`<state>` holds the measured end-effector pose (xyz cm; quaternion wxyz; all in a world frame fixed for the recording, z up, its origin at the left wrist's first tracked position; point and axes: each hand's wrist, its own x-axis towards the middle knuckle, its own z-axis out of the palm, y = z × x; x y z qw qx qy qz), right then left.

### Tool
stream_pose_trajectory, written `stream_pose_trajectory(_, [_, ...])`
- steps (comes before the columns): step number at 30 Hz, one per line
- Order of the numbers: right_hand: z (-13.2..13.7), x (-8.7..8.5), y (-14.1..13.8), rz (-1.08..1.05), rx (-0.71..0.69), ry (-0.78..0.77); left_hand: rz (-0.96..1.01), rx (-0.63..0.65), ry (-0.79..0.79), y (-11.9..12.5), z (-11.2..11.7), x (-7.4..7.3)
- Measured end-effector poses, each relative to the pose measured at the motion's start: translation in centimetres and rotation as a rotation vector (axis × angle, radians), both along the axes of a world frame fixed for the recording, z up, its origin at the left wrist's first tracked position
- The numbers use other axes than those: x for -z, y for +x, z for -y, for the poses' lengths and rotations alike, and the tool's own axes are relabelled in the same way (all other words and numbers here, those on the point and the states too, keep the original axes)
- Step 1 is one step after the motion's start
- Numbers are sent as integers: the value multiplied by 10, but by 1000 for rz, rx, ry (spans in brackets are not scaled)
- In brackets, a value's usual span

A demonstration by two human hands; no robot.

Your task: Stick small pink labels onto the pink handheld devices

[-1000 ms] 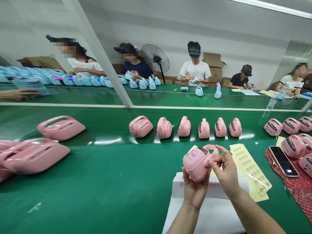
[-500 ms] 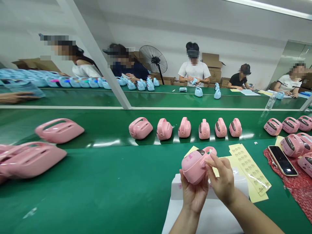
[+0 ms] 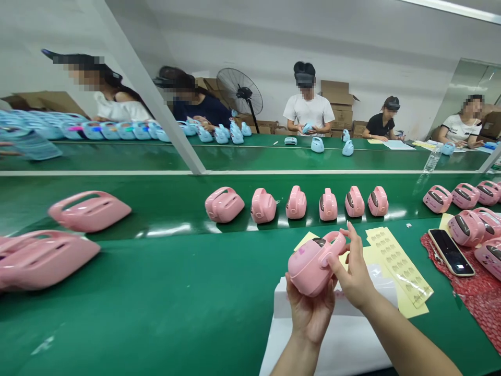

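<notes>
In the head view a pink plastic device with a carry handle [image 3: 309, 269] is held tilted above the table. My left hand [image 3: 312, 313] cups it from below, fingers wrapped round its underside. It has a dark window on top and a faint purple print on one face. My right hand [image 3: 354, 271] is at its right side, the thumb on the round joint of the handle and the other fingers stretched up beside the handle. Under both hands lies a white sheet [image 3: 332, 344]. A yellow sticker sheet [image 3: 401, 266] lies to the right of them.
Several pink devices [image 3: 296, 202] stand in a row behind my hands; more [image 3: 47, 261] are at the left. A phone [image 3: 451, 253] rests on red bubble wrap [image 3: 477, 300], near pink devices at right. Across the green table, people handle blue devices [image 3: 317, 145]; a bottle [image 3: 432, 159] stands there.
My right hand's fingers have straightened upward from a pinch near the handle, and the thumb now rests on the handle joint. The left hand still holds the device. The view has shifted slightly.
</notes>
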<state>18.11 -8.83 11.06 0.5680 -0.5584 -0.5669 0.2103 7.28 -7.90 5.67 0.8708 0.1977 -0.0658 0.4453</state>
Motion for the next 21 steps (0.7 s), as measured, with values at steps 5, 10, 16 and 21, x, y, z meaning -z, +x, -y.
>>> stream_pose_trajectory(5, [2,9,16,-44,22,-68,-97,-8,-1,-3,-2,6])
stream_pose_trajectory(10, [28,45,44,341,-129,-107,-34,-113,-86,-22,-10,9])
stream_pose_trajectory(16, [43,90,51,625,-117,122,-100,-215,-113,-35,-19,14])
stream_pose_trajectory(21, [42,85,50,353,-218,125,-168,-352,-62,-39,-23,26])
